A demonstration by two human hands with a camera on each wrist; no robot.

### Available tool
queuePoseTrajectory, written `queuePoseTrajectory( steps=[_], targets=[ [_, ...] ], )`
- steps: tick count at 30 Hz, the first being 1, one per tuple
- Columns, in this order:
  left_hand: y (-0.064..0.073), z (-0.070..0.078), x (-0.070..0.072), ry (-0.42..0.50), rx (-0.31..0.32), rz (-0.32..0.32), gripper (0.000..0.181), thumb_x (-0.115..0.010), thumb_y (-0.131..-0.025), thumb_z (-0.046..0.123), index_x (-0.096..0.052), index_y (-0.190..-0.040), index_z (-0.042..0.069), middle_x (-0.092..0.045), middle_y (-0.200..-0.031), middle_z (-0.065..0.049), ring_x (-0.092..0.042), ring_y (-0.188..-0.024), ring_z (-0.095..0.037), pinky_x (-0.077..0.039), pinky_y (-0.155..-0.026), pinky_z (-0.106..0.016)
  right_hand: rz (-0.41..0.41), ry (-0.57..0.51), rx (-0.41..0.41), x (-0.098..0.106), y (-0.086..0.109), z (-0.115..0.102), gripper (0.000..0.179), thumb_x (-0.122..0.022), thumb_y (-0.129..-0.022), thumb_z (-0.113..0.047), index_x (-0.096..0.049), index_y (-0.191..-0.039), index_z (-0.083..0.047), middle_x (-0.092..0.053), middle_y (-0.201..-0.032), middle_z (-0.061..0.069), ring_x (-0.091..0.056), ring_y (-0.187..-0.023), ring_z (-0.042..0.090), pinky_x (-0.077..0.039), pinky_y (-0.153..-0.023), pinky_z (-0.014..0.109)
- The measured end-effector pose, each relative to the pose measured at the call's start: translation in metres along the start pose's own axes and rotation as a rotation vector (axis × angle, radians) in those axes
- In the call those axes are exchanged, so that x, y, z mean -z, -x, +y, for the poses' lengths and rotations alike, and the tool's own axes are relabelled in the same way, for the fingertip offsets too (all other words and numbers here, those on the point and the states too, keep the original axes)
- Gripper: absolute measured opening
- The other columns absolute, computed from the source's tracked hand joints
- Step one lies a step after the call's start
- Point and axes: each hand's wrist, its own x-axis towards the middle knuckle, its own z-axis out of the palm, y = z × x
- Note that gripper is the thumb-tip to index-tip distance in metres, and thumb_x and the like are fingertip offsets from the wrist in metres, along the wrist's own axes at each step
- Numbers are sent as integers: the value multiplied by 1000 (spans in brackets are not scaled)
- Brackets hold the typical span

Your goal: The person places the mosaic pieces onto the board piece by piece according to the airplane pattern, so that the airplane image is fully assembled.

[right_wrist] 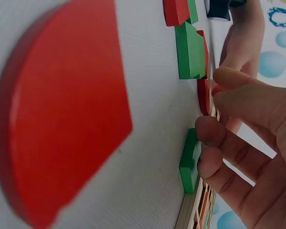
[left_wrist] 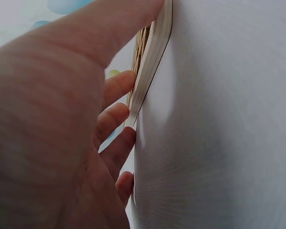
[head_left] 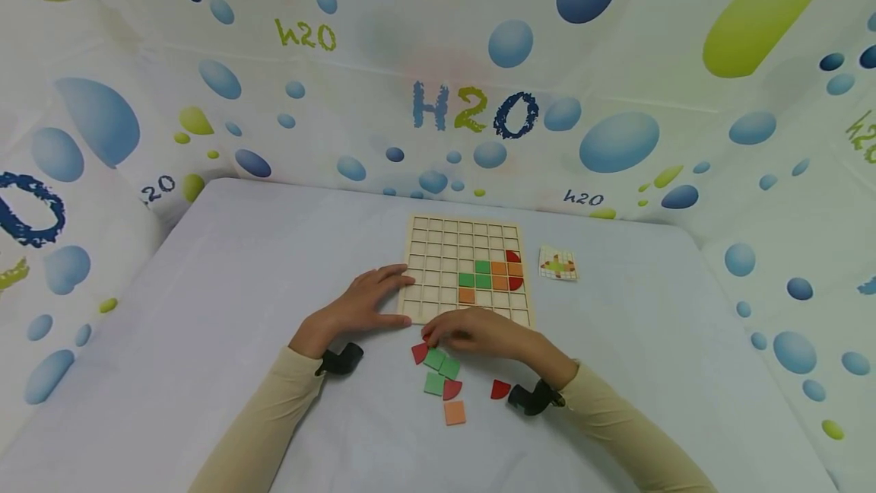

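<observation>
One wooden grid board (head_left: 433,253) lies before us on the desk (head_left: 274,257). Our left hand (head_left: 364,301), fingers apart, touches its left edge. Our right hand (head_left: 482,332) bends over red quarter-circle pieces (head_left: 452,389) and green square tiles (head_left: 434,383) near the board's front edge; whether it pinches one, we cannot tell.

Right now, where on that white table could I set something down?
The widest bare patch lies left of the left hand, out to the left edge of the table. Another lies right of the small card and right sleeve. It's crowded on the near side of the board, where loose pieces lie close to the right hand.
</observation>
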Motion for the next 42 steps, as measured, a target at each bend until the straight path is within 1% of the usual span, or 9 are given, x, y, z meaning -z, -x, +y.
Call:
queuePoseTrajectory(
  steps=[2, 5, 9, 14, 20, 24, 30, 36, 42],
  targets=[
    [0, 0, 0, -2, 2, 0, 64, -75, -85, 35, -50, -139, 10, -35, -153, -17, -32, -140, -38, -21, -112, -61, -13, 19, 15, -1, 0, 0, 28, -56, -95, 3, -70, -116, -10, -64, -128, 2, -57, -121, 13, -45, -99, 23],
    [0, 0, 0, -1, 5, -2, 64, -75, -85, 35, -50, -139, 10, -35, -153, -17, -32, -140, -38, -21, -112, -61, -8, 47, 23, -1, 0, 0, 29, -57, -93, 5, -70, -114, -9, -65, -123, 2, -58, -114, 13, -47, -97, 22],
    [0, 1, 1, 3, 11, -7, 65, -75, -85, 35, -50, -140, 10, -34, -154, -17, -31, -141, -38, -21, -112, -60, 4, 100, -11, 0, 1, -2, 24, -62, -92, 1, -70, -111, -11, -64, -114, 1, -57, -100, 11, -48, -89, 19],
    [-1, 2, 2, 3, 16, -9, 65, -74, -86, 35, -50, -140, 10, -34, -154, -17, -31, -141, -39, -21, -112, -60, 12, 161, -60, 2, 3, -6, 19, -67, -92, -7, -71, -110, -13, -62, -110, 1, -55, -91, 10, -48, -81, 17],
    [-1, 1, 1, -4, 20, -8, 65, -75, -85, 35, -50, -139, 10, -34, -154, -17, -31, -140, -39, -21, -112, -60, 13, 156, -110, 3, 6, -8, 18, -72, -89, -13, -72, -107, -14, -61, -101, -2, -51, -84, 7, -46, -75, 16],
    [-1, 2, 2, -3, 20, -7, 65, -75, -85, 35, -50, -139, 10, -34, -154, -17, -31, -140, -39, -21, -112, -60, 27, 131, -119, 2, 8, -7, 15, -72, -88, -15, -72, -104, -14, -60, -98, -3, -50, -81, 7, -45, -72, 16],
    [0, 2, 2, 1, 15, -8, 64, -74, -86, 35, -50, -139, 9, -34, -154, -17, -31, -140, -39, -21, -112, -60, 90, 112, -138, 3, 12, -2, 19, -72, -88, -16, -71, -107, -14, -60, -100, -2, -50, -76, 8, -45, -68, 17],
    [0, 3, 1, -4, 21, -9, 64, -75, -86, 34, -50, -139, 10, -34, -154, -16, -31, -141, -39, -21, -113, -59, 191, 82, -172, 6, 15, 3, 21, -74, -87, -17, -71, -108, -13, -59, -99, -2, -50, -72, 9, -44, -65, 19],
    [0, 2, 0, -16, 19, -4, 63, -75, -85, 34, -51, -139, 10, -35, -153, -16, -31, -140, -40, -22, -113, -60, 273, 88, -271, 6, 17, 6, 25, -76, -86, -16, -67, -108, -11, -60, -95, -3, -50, -70, 9, -44, -61, 20]
  ],
)
